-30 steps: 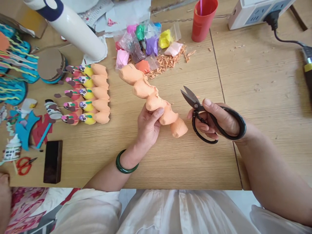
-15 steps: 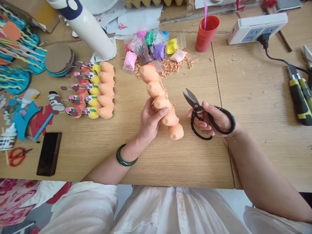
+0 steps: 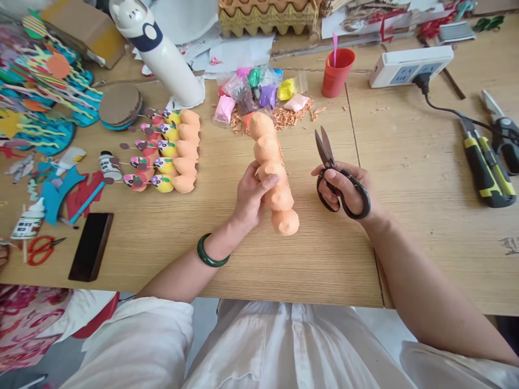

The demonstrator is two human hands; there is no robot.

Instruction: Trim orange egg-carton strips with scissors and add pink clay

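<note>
Head-worn, single view, looking forward and down. Near enough to catch shirt [image 3: 300,346] at bottom edge, tabletop [image 3: 324,259] beyond.

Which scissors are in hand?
The black pair, blades slightly apart, in the right hand. The red-handled pair at far left and the black-handled tool at the right edge lie unheld.

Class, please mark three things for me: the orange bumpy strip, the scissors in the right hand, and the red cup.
Orange bumpy strip [image 3: 273,167], head view: on its middle bump.
Black scissors [image 3: 327,155], head view: on the blades, near the pivot.
Red cup [image 3: 337,81], head view: on its outer wall.
</note>
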